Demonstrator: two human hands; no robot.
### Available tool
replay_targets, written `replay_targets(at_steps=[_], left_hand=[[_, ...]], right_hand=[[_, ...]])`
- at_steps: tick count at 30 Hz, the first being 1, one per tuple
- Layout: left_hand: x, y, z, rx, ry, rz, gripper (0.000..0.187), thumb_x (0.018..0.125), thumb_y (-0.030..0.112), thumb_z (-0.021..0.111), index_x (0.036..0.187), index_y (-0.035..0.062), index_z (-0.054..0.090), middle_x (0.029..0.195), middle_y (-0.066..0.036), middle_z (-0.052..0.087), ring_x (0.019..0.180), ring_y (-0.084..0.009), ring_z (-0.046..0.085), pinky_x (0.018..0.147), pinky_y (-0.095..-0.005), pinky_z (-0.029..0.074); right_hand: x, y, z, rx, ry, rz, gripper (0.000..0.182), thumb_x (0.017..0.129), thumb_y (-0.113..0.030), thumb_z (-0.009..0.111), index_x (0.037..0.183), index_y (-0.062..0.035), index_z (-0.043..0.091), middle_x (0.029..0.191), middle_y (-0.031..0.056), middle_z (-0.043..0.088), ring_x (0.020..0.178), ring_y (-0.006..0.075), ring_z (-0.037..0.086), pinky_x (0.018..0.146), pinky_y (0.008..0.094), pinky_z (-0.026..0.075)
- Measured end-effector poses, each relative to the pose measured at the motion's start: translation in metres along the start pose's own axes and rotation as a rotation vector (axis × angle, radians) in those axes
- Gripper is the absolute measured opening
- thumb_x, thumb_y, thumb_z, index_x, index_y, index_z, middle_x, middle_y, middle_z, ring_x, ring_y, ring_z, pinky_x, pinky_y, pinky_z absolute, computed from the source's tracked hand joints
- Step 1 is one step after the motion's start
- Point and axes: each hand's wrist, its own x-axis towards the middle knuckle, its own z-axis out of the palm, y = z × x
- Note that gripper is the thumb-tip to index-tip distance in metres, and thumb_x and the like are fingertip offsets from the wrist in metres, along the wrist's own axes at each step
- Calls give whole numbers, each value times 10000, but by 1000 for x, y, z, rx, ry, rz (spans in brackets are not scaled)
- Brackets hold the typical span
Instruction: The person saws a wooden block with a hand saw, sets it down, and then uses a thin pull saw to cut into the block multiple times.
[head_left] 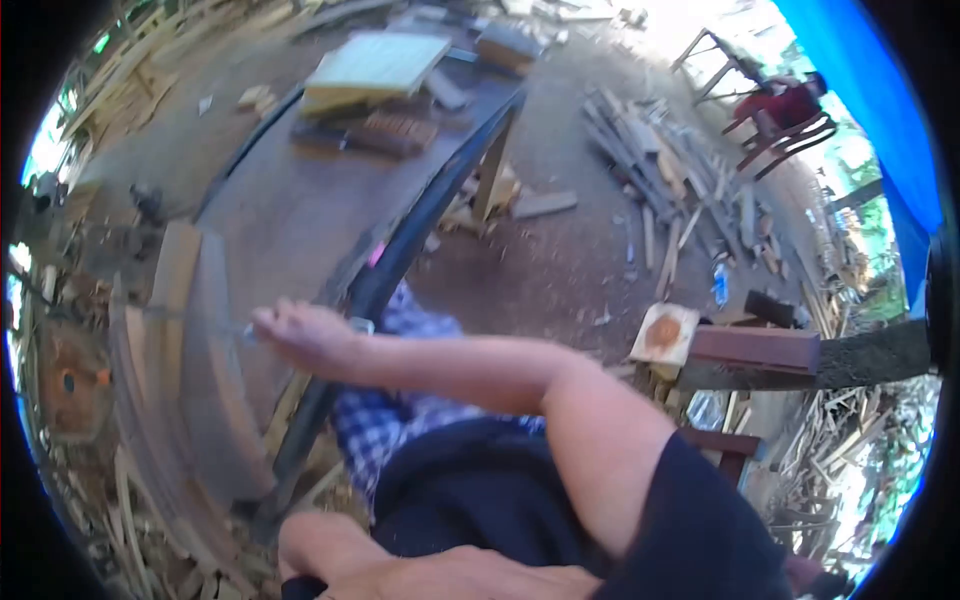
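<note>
While leaning over the bench, I am resting my left forearm low at the near edge; its hand is hidden, so I cannot tell its grip. My right hand (300, 335) is reaching across with the arm bent, fingers closing on a thin metal tool (200, 318), blurred, that is lying across curved wooden boards (185, 330). Farther along the dark worktable (300, 215), a pale flat panel (375, 65) is sitting on rough blocks.
</note>
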Motion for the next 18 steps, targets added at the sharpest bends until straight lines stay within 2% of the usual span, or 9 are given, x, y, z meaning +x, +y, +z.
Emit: replay_targets(at_steps=[3,4,10,13,15,18], left_hand=[[3,-3,-6,57,-21,-21,811,918,584,324,1385,-74,411,1367,-206,526,1278,-294,508,1112,-427,354],[3,-2,-5,63,-20,-29,819,915,590,321,1385,-74,409,1367,-207,525,1277,-295,508,1112,-427,355],[2,-3,-6,-15,12,-67,867,897,629,303,1390,-78,399,1367,-212,524,1274,-299,511,1109,-428,359],[8,-1,-5,-48,25,-61,891,888,648,295,1392,-80,394,1367,-215,523,1272,-301,513,1107,-428,361],[10,0,-6,2,-3,-47,907,883,660,289,1394,-82,391,1366,-216,522,1271,-303,514,1106,-429,363],[10,-3,-3,58,-32,-41,931,874,679,280,1396,-84,386,1366,-219,521,1270,-305,515,1105,-429,365]], right_hand=[[-3,4,5,-45,-17,9,236,861,-94,556,1071,-64,451,856,169,581,748,342,661,655,435,546],[-2,16,25,-132,1,-85,224,868,-94,550,1066,-63,450,851,172,579,753,343,667,667,442,547],[-11,11,6,47,-20,98,218,879,-104,550,1065,-47,451,909,192,584,818,367,663,693,452,550],[-9,-5,-10,106,-63,70,199,907,-114,525,1086,-42,475,922,207,578,830,387,650,694,459,542],[-8,0,4,155,14,47,271,863,-108,573,1109,-52,475,921,165,575,844,358,640,693,437,541],[-13,3,10,97,12,53,250,840,-110,582,1065,-64,483,910,146,563,845,346,630,707,426,537]])
